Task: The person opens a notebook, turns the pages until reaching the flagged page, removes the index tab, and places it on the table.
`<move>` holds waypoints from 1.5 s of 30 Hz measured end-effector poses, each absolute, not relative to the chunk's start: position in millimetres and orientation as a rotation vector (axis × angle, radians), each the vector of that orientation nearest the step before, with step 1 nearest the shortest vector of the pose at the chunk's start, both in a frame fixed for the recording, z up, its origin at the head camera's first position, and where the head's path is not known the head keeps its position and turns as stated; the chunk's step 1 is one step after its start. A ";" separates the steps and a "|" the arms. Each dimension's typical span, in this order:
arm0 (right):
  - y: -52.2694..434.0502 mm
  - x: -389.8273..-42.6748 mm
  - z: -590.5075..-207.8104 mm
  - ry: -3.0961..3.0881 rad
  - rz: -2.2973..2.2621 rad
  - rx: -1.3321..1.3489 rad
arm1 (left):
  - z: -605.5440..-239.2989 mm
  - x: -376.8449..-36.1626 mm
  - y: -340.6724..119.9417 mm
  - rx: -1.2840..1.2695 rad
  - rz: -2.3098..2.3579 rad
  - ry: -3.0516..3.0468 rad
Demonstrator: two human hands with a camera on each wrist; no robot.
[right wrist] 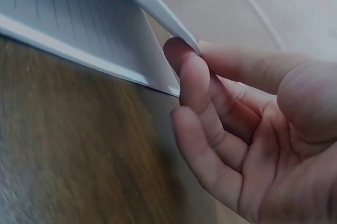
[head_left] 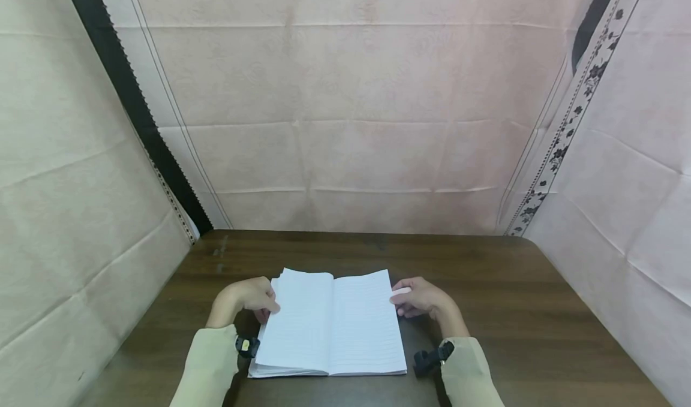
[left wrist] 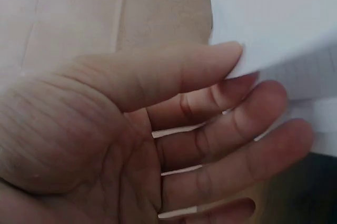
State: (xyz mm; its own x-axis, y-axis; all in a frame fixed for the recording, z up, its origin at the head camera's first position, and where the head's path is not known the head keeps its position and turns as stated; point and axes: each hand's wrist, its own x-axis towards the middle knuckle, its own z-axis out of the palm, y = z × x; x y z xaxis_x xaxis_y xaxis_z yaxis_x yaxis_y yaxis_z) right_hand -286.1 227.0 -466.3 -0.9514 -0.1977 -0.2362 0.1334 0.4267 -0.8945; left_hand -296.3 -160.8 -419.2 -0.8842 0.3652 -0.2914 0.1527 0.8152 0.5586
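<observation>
An open notebook [head_left: 363,329] with white lined pages lies on the brown wooden table, its spine running toward the person. At its left side, my left hand [head_left: 255,296] pinches the page edge between thumb and index finger; in the left wrist view the thumb [left wrist: 210,66] lies over the sheet and the other fingers extend loosely below it. My right hand [head_left: 421,298] pinches the right page edge near its upper part. The right wrist view shows several sheets [right wrist: 158,10] lifted between thumb and fingertips, with a gap above the pages beneath.
The brown wooden table [head_left: 545,311] extends around the notebook on all sides. Pale creased cloth walls [head_left: 345,155] enclose it at the back, left and right. A dark wrist device [head_left: 247,346] sits on the left sleeve, another [head_left: 433,358] on the right.
</observation>
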 end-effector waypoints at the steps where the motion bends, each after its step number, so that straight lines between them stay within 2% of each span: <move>1: 227.4 -285.8 -465.9 2.378 -1.534 -0.052 | -420.2 -297.7 -162.0 0.401 0.757 2.611; 15: 222.2 -285.0 -465.6 2.448 -1.447 -0.038 | -433.7 -301.2 -183.5 0.575 0.723 2.577; 24: 218.7 -285.5 -467.7 2.477 -1.420 -0.054 | -455.3 -314.3 -193.9 0.753 0.796 2.614; 28: 220.1 -284.7 -466.5 2.480 -1.423 -0.044 | -460.7 -320.4 -194.0 0.747 0.829 2.615; 35: 225.4 -283.4 -466.2 2.494 -1.417 -0.035 | -463.3 -324.1 -187.8 0.584 0.893 2.624; 45: 231.4 -279.8 -471.0 2.496 -1.438 -0.051 | -461.2 -323.5 -181.9 0.705 0.757 2.584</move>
State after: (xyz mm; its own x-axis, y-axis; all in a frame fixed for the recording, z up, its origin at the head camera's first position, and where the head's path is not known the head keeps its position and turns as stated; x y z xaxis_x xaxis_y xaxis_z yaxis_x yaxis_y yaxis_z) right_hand -279.8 231.4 -471.0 -0.9657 -0.1587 -0.2054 0.0980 0.5096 -0.8548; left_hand -323.5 -181.9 -461.2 -0.8125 0.5504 -0.1921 0.3598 0.7327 0.5777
